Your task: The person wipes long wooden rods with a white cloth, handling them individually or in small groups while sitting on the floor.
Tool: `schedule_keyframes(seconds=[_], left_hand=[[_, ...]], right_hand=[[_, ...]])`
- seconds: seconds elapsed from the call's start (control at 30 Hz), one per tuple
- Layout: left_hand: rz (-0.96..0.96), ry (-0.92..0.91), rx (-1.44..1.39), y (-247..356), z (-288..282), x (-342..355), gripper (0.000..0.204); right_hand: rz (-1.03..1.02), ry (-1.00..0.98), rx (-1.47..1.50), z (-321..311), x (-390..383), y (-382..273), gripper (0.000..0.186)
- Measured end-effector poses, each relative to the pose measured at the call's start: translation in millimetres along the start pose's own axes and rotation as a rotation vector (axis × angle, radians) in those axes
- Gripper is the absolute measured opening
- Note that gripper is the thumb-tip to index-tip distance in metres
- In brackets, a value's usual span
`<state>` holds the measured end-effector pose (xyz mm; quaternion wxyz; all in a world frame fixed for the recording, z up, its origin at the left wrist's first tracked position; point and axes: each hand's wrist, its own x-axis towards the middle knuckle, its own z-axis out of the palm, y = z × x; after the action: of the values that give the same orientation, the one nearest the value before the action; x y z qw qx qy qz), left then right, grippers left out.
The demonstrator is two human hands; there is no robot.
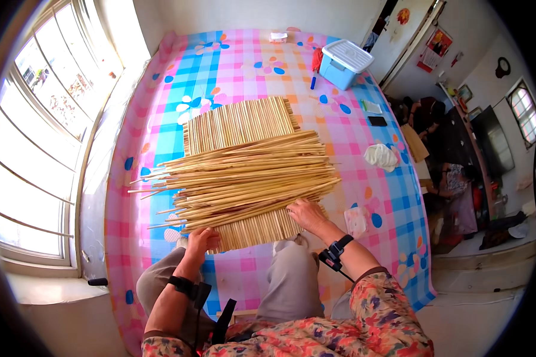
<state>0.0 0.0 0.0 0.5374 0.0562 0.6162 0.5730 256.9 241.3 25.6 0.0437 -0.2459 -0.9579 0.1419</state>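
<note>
A mat of pale straw-coloured stalks (238, 126) lies on the checked cover, its stalks side by side and pointing away from me. Across its middle rests a thick pile of loose stalks (250, 172), their ends uneven at the left. My left hand (203, 240) is at the mat's near left corner, its fingers curled at the edge. At the near right of the pile is my right hand (305, 214), fingers bent against the lowest loose stalks. Its fingertips are partly hidden, and exactly how many stalks it grips cannot be seen.
A blue lidded storage box (339, 64) stands at the far right of the checked cover (232, 279). Nearer are a black phone (377, 121), a crumpled white cloth (381, 157) and a pink packet (356, 222). Barred windows line the left; people (426, 116) are beyond the right edge.
</note>
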Motion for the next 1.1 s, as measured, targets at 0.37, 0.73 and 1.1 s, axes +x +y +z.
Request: schedule_keyframes(seconds=[0.37,0.73,1.1], left_hand=[[0.16,0.258,0.023,-12.0,-13.2,-4.8,0.02],[0.33,0.493,0.381,-45.9,-42.6,24.0,0.024],[0.036,0.327,-0.033,-39.6,-44.5,25.2,0.017]], right_hand=[[0.034,0.022,0.054,8.7,5.2,5.2,0.016],[-0.172,-0.037,0.043,13.9,30.6,-17.6,0.016],[-0.108,-0.082,0.065,10.6,59.4,-15.9,0.018]])
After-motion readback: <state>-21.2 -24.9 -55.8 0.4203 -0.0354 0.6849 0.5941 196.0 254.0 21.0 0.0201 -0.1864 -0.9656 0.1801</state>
